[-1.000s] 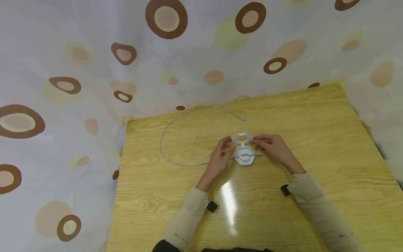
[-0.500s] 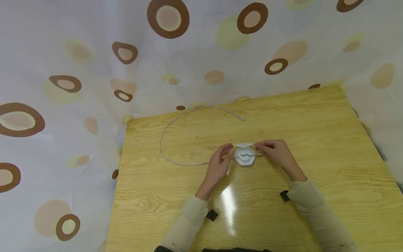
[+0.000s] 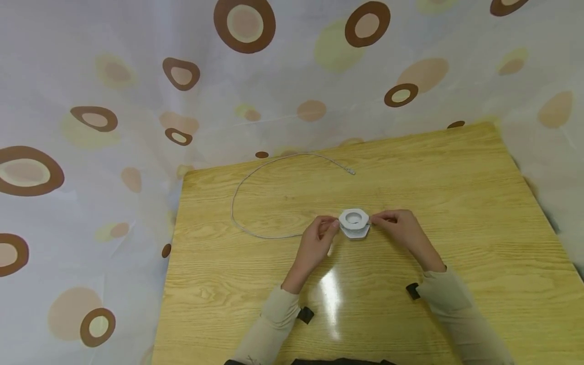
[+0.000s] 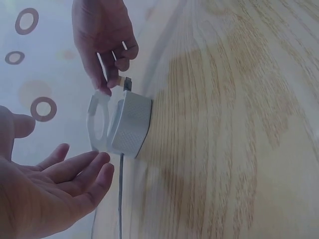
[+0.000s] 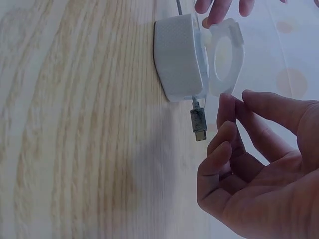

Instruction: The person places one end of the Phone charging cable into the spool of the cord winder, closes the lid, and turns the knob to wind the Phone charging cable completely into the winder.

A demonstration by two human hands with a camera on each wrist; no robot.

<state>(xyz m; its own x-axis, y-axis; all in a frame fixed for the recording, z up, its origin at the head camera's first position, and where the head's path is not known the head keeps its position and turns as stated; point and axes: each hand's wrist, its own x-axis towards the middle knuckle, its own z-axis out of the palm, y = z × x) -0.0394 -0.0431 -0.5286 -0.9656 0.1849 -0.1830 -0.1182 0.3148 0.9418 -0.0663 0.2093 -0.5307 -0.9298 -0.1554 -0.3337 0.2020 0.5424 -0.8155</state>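
While my two hands face each other below the centre of the head frame, one white hexagonal case (image 5: 177, 57) sits between them, just right of the middle, with one ring-shaped lid (image 5: 238, 57) tilted over it and a gap between the two. On my left hand (image 3: 316, 239) the fingers lie loosely extended, thumb apart, their tips touching the lid's left edge; on my right hand (image 3: 401, 228) a fingertip touches the opposite edge, thumb just beside it, the other fingers slackly bent. I have the lid by fingertip contact only.

I count one grey cable (image 4: 120, 199) with two ends: the near plug (image 5: 199, 121) juts from the case and points down the right wrist frame, and the far plug (image 3: 350, 171) lies above the case in the head frame, pointing right and slightly down. The lid's long axis runs left to right in the head frame. The cable sweeps left in one wide arc.

The back edge of the one wooden table (image 3: 456, 203) climbs towards the upper right, well apart from the case, against one spotted sheet (image 3: 137, 101). Wood stretches broadly to the right of my right hand and below the case, giving me room both ways.
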